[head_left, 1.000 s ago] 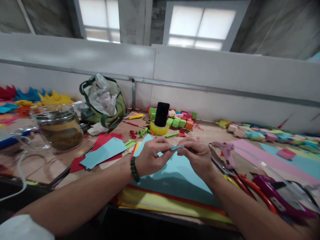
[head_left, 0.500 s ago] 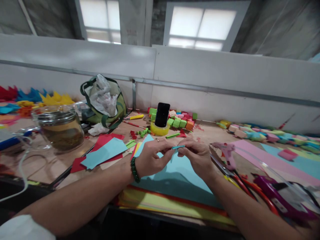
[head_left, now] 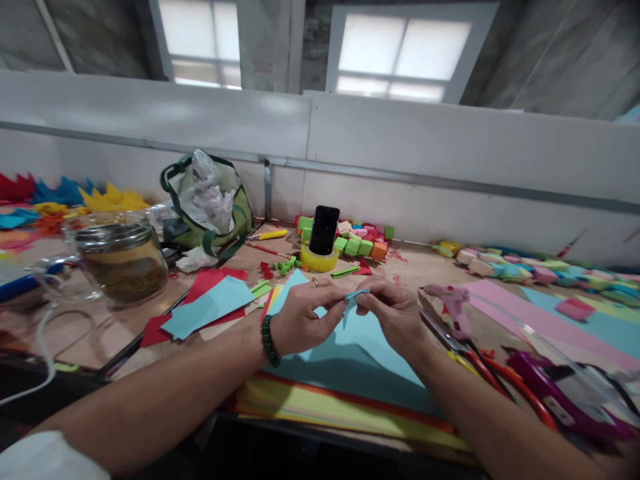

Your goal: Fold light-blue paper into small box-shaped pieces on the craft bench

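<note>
Between my fingertips is a small strip of light blue paper [head_left: 357, 293], narrow and seemingly folded. My left hand [head_left: 311, 310] pinches its left end between thumb and fingers. At the other end, my right hand [head_left: 393, 313] is closed on it in a pinch. Both hands are held above a stack of coloured paper [head_left: 345, 373] with a light blue sheet on top. Part of the strip is hidden behind the fingers.
Scissors [head_left: 450, 340], a pink glue gun [head_left: 454, 310] and a purple tool [head_left: 550, 393] lie at the right. Behind my hands a phone [head_left: 325, 230] leans in a yellow tape roll [head_left: 319, 259]. At the left are a glass jar [head_left: 120, 260] and a green bag [head_left: 240, 207].
The blue paper strip has tilted slightly between my fingers, and a bit more of it shows below. Both hands stay in nearly the same place.
</note>
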`<state>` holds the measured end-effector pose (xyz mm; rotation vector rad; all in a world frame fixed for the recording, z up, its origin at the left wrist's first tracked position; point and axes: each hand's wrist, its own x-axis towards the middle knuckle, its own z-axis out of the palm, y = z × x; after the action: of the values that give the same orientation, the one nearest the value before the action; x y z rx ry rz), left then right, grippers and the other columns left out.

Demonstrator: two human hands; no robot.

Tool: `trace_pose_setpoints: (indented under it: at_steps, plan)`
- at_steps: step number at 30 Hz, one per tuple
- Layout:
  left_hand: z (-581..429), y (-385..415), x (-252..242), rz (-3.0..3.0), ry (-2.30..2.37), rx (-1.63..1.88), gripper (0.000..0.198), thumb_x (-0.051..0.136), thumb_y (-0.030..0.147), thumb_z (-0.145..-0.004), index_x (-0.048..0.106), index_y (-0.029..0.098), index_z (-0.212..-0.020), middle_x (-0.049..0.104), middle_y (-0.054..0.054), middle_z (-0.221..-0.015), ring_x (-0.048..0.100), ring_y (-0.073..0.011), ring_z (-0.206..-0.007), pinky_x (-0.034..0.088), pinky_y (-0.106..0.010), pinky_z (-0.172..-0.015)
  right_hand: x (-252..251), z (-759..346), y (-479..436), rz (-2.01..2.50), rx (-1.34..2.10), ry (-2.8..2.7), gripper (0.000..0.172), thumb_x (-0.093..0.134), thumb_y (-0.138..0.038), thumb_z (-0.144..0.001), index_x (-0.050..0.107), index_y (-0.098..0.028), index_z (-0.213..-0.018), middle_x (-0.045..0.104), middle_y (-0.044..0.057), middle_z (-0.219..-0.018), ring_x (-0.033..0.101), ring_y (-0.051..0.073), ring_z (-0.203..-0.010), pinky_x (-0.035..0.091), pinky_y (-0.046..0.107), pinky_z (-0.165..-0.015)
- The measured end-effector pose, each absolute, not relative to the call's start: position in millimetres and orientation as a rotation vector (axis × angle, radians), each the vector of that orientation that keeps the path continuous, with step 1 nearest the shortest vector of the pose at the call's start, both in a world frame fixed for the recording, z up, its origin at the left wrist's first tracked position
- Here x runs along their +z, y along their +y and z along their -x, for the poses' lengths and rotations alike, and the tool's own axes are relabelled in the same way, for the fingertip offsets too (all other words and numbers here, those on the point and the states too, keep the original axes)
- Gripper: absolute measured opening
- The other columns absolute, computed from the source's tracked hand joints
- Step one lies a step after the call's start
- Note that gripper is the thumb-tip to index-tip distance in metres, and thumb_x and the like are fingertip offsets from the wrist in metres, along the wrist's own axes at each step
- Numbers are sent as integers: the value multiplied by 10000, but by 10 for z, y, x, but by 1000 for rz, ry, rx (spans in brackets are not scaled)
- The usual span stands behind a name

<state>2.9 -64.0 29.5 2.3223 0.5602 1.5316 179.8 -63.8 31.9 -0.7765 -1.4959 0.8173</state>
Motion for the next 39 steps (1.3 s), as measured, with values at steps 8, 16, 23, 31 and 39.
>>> trace_pose_setpoints:
  at_steps: [8, 16, 23, 31, 39]
  plan:
    - [-8, -617, 256, -2296, 525, 1513, 180, 533, 179, -893, 708, 143, -913, 682, -59, -746, 610, -135, -702, 481, -247, -674, 342, -1785, -658, 743, 784, -1514, 121, 775, -280, -682, 701, -188, -657, 615, -10, -636, 546, 82, -485, 497, 217, -459]
    - [-31, -629, 266, -2272, 549, 1559, 168, 566, 176, -859, 710, 152, -944, 702, -58, -794, 617, -136, -731, 501, -239, -688, 348, -1763, -699, 792, 734, -1511, 157, 769, -301, -690, 678, -182, -644, 615, -5, -633, 548, 82, -478, 488, 203, -443]
    - [-20, -608, 253, -2315, 568, 1559, 183, 545, 206, -890, 716, 151, -928, 712, -75, -817, 632, -142, -741, 495, -249, -692, 311, -1760, -695, 771, 689, -1531, 153, 764, -314, -701, 678, -190, -676, 633, 3, -663, 557, 86, -477, 490, 208, -430]
    - [-7, -609, 253, -2324, 541, 1563, 169, 546, 178, -884, 713, 154, -896, 700, -70, -798, 626, -142, -736, 478, -246, -686, 342, -1743, -741, 741, 684, -1537, 112, 743, -277, -726, 667, -195, -712, 638, -5, -678, 551, 84, -473, 484, 209, -423]
    - [-21, -624, 263, -2299, 580, 1518, 206, 509, 203, -907, 686, 138, -826, 642, -44, -670, 575, -131, -659, 447, -246, -644, 323, -1770, -724, 773, 726, -1512, 148, 736, -271, -730, 655, -183, -642, 575, -22, -608, 471, 60, -425, 397, 195, -377]
